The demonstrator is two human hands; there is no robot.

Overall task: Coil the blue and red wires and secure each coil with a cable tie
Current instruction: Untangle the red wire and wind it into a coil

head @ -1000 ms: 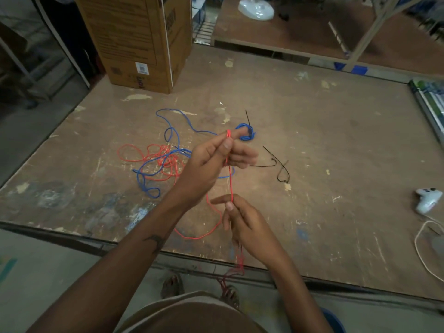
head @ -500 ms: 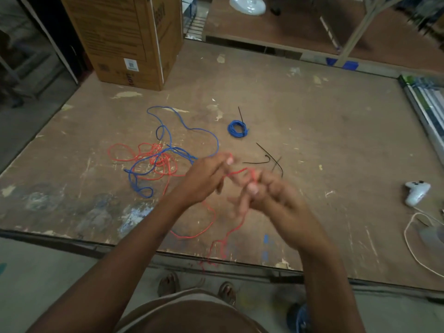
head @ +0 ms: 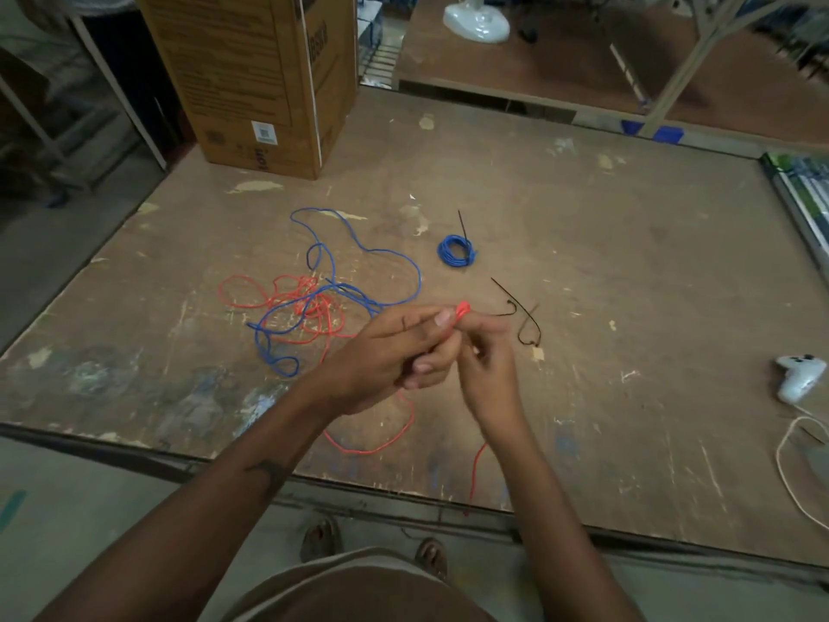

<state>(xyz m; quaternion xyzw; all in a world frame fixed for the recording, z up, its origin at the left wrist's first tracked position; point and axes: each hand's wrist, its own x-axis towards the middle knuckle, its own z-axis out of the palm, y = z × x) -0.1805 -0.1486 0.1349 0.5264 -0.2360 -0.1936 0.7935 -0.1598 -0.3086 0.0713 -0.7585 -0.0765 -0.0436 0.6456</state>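
Over the near edge of the bench [head: 628, 271], the left hand [head: 394, 356] and right hand [head: 486, 352] both pinch the red wire [head: 463, 308], its slack trailing off the edge. Light and springy, I'd say; best gripped right at the small loops.
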